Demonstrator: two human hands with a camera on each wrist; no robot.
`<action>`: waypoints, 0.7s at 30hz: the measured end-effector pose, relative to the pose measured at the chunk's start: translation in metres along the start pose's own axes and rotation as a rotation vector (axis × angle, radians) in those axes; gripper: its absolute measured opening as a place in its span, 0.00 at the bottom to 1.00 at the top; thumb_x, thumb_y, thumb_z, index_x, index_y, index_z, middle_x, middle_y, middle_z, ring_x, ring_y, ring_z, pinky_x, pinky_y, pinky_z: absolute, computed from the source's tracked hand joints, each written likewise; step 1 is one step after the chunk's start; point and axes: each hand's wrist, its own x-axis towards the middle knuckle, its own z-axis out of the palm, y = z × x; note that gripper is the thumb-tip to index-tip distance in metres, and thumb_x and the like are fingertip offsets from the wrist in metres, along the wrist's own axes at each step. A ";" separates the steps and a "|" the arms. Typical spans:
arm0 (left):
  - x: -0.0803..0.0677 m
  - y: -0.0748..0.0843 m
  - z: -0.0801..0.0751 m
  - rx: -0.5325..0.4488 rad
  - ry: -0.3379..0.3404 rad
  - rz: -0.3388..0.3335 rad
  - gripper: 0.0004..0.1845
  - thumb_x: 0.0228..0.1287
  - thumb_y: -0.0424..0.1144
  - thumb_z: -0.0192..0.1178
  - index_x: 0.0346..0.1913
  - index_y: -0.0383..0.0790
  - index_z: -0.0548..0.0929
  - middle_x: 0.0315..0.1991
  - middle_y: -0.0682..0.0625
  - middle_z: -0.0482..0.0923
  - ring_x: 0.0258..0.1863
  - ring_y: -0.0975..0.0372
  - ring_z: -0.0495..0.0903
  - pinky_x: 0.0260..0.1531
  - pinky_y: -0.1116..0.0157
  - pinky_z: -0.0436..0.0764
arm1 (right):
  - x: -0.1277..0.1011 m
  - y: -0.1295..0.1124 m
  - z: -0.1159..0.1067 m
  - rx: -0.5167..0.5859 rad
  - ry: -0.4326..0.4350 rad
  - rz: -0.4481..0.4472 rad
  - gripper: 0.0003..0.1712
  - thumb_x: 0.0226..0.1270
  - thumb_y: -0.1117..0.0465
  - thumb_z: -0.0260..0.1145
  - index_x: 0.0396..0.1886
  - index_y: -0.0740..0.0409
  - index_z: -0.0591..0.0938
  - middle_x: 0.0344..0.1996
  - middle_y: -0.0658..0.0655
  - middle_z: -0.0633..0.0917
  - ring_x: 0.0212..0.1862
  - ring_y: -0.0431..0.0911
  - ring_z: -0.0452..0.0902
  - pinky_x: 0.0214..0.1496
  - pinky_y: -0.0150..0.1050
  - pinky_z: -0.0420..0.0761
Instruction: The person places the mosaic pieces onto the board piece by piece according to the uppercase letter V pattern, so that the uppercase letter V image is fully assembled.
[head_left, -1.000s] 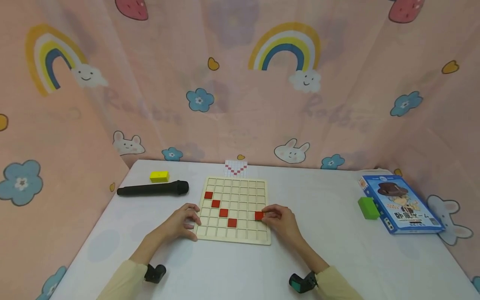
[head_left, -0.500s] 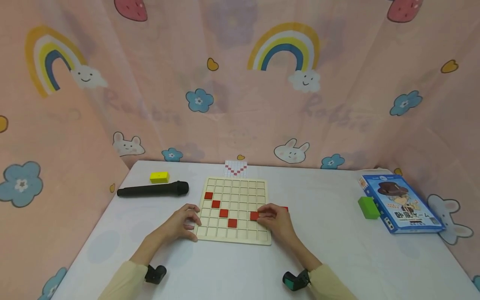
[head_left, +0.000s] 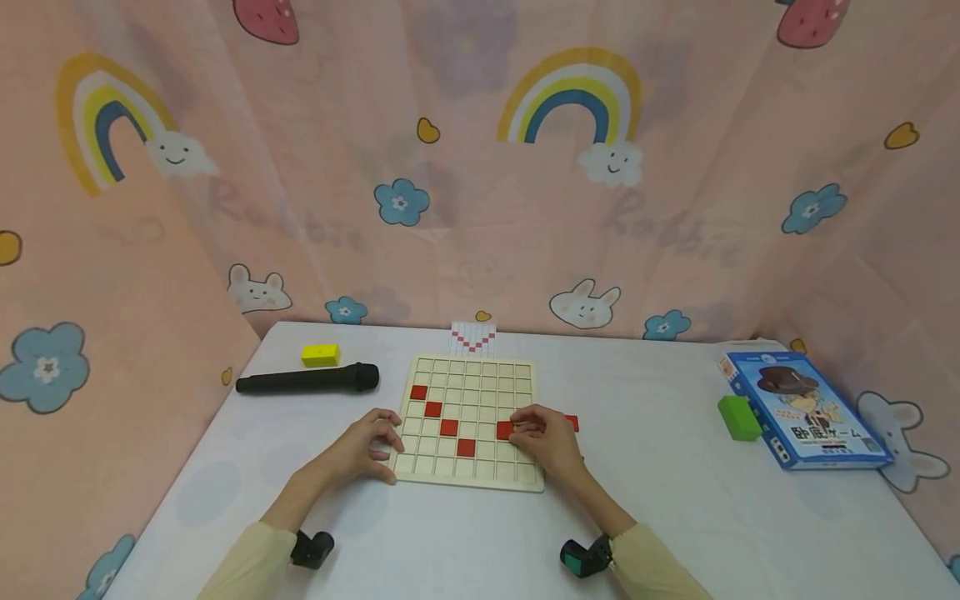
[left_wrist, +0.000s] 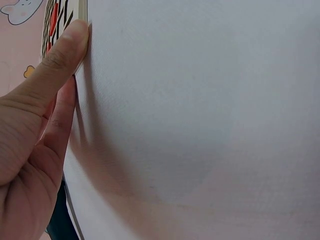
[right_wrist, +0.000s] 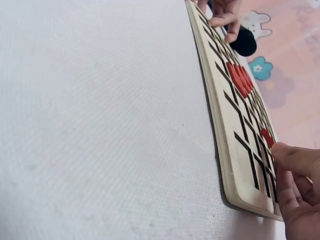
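Observation:
A pale wooden grid board [head_left: 480, 383] lies on the white table, with several red square tiles [head_left: 448, 427] set in a diagonal on its left half. My left hand [head_left: 367, 446] grips the board's left edge near the front corner; in the left wrist view its thumb [left_wrist: 65, 47] presses on the edge. Over the right part of the board, my right hand [head_left: 551, 437] pinches a red tile [head_left: 504, 430] between thumb and fingertips. That tile [right_wrist: 267, 137] is at the fingertips in the right wrist view too. Another red piece [head_left: 572, 422] shows partly behind the right hand, off the board.
A small card [head_left: 473, 338] with a red V pattern lies behind the board. At the back left are a black microphone [head_left: 307, 380] and a yellow block [head_left: 320, 356]. A green block [head_left: 739, 417] touches or nearly touches a blue box [head_left: 806, 408] on the right.
My right hand has slid left over the board with the red tile, uncovering a red piece on the table behind it. The left hand stays at the board's edge.

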 end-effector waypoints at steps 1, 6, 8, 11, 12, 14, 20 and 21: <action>0.000 0.000 0.000 -0.003 0.000 0.000 0.20 0.35 0.25 0.77 0.35 0.35 0.80 0.60 0.44 0.64 0.53 0.51 0.69 0.45 0.68 0.82 | 0.000 0.000 0.000 0.000 0.000 -0.012 0.14 0.51 0.74 0.72 0.39 0.65 0.83 0.34 0.57 0.84 0.32 0.45 0.82 0.38 0.33 0.84; 0.000 0.000 0.000 -0.011 -0.001 0.000 0.20 0.36 0.25 0.77 0.35 0.35 0.80 0.60 0.44 0.64 0.54 0.51 0.69 0.45 0.67 0.82 | 0.000 -0.001 0.001 -0.020 -0.007 -0.044 0.13 0.51 0.74 0.73 0.38 0.66 0.82 0.32 0.56 0.84 0.30 0.43 0.81 0.37 0.32 0.84; 0.000 0.000 0.000 -0.013 -0.005 0.006 0.20 0.36 0.25 0.77 0.35 0.34 0.80 0.60 0.43 0.64 0.54 0.51 0.69 0.46 0.67 0.82 | 0.001 -0.001 0.003 -0.018 -0.015 -0.027 0.13 0.51 0.74 0.73 0.38 0.66 0.83 0.33 0.57 0.84 0.31 0.44 0.81 0.38 0.33 0.84; 0.000 0.000 0.000 -0.018 -0.012 0.021 0.20 0.36 0.24 0.77 0.35 0.33 0.80 0.60 0.41 0.64 0.55 0.50 0.68 0.46 0.67 0.82 | 0.003 -0.001 0.006 -0.007 -0.019 0.012 0.13 0.52 0.72 0.73 0.38 0.64 0.83 0.34 0.57 0.84 0.32 0.46 0.82 0.39 0.34 0.84; 0.000 0.000 0.000 -0.018 -0.014 0.028 0.20 0.35 0.24 0.77 0.35 0.33 0.80 0.60 0.41 0.64 0.55 0.50 0.68 0.46 0.67 0.82 | 0.003 -0.001 0.007 -0.002 -0.020 0.018 0.13 0.52 0.72 0.73 0.38 0.64 0.83 0.34 0.57 0.84 0.32 0.46 0.82 0.40 0.34 0.84; -0.001 0.000 0.000 -0.020 -0.016 0.034 0.20 0.35 0.24 0.77 0.35 0.32 0.80 0.59 0.41 0.64 0.55 0.50 0.69 0.45 0.67 0.82 | 0.004 -0.001 0.009 0.000 -0.027 0.007 0.13 0.52 0.72 0.73 0.38 0.64 0.83 0.35 0.57 0.84 0.33 0.47 0.83 0.40 0.34 0.84; -0.001 0.000 -0.001 -0.019 -0.017 0.032 0.20 0.35 0.24 0.77 0.35 0.32 0.80 0.59 0.41 0.64 0.53 0.51 0.70 0.44 0.67 0.82 | 0.004 -0.005 0.013 -0.002 -0.046 -0.048 0.13 0.52 0.73 0.73 0.38 0.64 0.83 0.34 0.57 0.85 0.34 0.47 0.83 0.41 0.34 0.84; -0.001 0.000 -0.001 -0.019 -0.017 0.029 0.20 0.35 0.24 0.77 0.35 0.32 0.80 0.59 0.41 0.64 0.53 0.51 0.70 0.44 0.67 0.82 | 0.004 -0.006 0.013 -0.003 -0.048 -0.051 0.12 0.52 0.73 0.73 0.38 0.64 0.83 0.34 0.57 0.85 0.34 0.47 0.83 0.41 0.34 0.84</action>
